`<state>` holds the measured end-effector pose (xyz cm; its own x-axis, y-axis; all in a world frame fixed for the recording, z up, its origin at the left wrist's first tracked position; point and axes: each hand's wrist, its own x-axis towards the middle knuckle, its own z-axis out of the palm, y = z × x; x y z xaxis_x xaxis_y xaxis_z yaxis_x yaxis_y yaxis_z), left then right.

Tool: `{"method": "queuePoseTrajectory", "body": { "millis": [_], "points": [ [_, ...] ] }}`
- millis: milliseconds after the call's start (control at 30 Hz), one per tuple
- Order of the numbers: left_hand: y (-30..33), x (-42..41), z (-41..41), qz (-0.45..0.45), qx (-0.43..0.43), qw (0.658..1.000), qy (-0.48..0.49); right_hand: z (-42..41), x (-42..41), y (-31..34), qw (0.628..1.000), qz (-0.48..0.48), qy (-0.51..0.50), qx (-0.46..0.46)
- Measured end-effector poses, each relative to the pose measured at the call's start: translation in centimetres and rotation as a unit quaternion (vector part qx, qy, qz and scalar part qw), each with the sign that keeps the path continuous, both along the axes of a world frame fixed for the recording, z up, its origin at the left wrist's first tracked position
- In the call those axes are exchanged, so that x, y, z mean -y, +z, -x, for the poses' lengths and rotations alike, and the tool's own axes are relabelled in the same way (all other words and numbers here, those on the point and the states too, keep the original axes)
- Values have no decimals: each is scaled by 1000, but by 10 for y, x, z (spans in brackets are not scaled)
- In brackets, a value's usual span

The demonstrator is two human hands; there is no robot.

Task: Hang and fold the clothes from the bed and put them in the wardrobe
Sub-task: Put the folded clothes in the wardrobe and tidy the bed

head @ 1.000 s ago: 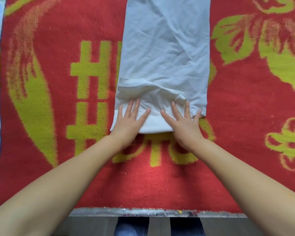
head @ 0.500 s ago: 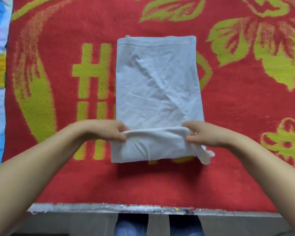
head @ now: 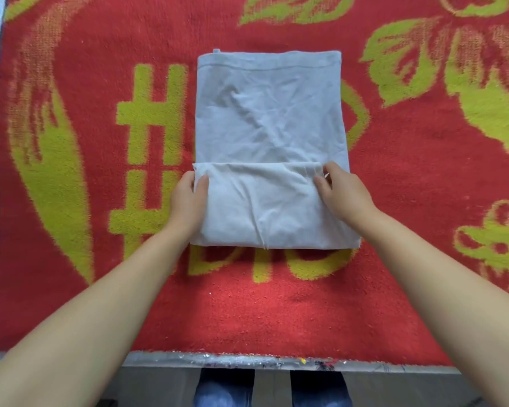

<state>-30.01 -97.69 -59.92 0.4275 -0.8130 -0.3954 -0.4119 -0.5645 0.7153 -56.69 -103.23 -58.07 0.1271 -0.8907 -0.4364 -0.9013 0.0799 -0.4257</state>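
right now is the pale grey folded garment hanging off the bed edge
No, the pale grey folded garment lies wholly on the red patterned blanket.

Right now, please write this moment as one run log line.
step: folding | garment: light grey, near end folded up | left hand: gripping fold | right hand: gripping fold | surface: red blanket

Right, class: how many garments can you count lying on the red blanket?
1: a pale grey garment at the blanket's middle, its near end folded over and gripped by the left hand and right hand. Others may lie outside the picture.

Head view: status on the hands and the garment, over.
Left hand and right hand each pinch a corner of the folded flap. Grey garment flat on red blanket, near end folded up. Nothing in the way.
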Motion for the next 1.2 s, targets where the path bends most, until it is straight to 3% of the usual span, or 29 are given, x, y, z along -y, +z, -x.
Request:
{"method": "queuePoseTrajectory", "body": {
  "millis": [100,200,367,433,533,600,733,833,900,967,1033,1067,1133,1200],
  "points": [
    [-4,-5,6,81,69,994,21,-3,-4,-7,998,59,-12,-30],
    [-15,-3,5,60,113,992,8,-8,-4,-14,993,53,18,-101],
    [6,-7,1,159,110,981,-27,-13,-18,-5,990,107,-9,-96],
    [5,-20,3,109,97,989,-36,-16,-33,-1,995,83,-19,-54],
    [-7,-17,5,-14,19,1000,12,-16,-27,-1,990,-6,-133,42],
    [-7,-2,7,20,66,997,-22,-15,-11,-2,982,-43,-173,66],
    [-2,17,13,122,142,982,-3,-19,0,-2,987,66,-135,54],
    [-15,15,9,59,121,990,43,-19,-6,-10,994,56,-91,-10],
    [-13,10,8,36,152,986,53,-19,-13,-13,991,106,-67,-49],
    [-9,-2,13,112,262,956,-66,-23,-27,-12,978,195,13,-67],
    [-5,-23,22,206,307,875,-312,-25,-52,-12,958,218,173,-67],
    [-7,-37,24,212,311,825,-421,-22,-67,-15,942,212,250,-71],
    [-18,-59,20,149,340,756,-539,-11,-84,-19,920,140,347,-118],
    [-22,-65,13,34,350,762,-544,3,-82,-23,913,68,357,-186]
  ]
}}
